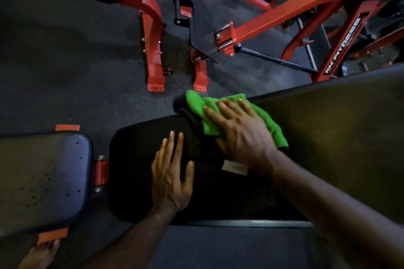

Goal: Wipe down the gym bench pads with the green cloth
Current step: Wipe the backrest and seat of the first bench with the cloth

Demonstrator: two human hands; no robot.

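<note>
Bracing flat with straight fingers on the black seat pad (135,172), the left hand (170,183) steadies the person while the right hand (238,133), fingers spread, presses the green cloth (196,105) onto the pad's edge.

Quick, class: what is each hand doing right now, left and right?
Left hand: open, fingers straight, resting flat on the black bench pad.
Right hand: open, fingers spread, pressing the green cloth onto the pad.
</note>
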